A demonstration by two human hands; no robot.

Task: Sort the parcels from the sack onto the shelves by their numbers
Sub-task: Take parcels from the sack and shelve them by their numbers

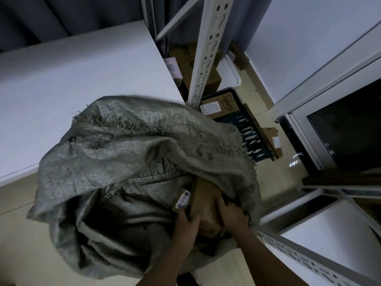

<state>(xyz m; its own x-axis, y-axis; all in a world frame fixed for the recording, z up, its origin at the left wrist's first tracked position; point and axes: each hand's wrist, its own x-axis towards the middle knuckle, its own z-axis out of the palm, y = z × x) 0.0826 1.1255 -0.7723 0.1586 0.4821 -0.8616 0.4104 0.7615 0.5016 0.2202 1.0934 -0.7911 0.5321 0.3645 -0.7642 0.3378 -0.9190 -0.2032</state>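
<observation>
With my left hand (186, 220) and right hand (232, 213) clamped on a brown parcel (203, 200) in the sack (127, 145) mouth, I judge I must pull it clear and read its number.

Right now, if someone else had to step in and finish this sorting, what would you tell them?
Left hand and right hand: fingers grip a brown parcel at the mouth of the sack.
A second, labelled parcel lies beside it in the sack.
Done: some boxes already lie low by the shelf post.
Left: lift this parcel out, read its number, shelve it; then the rest.
</observation>
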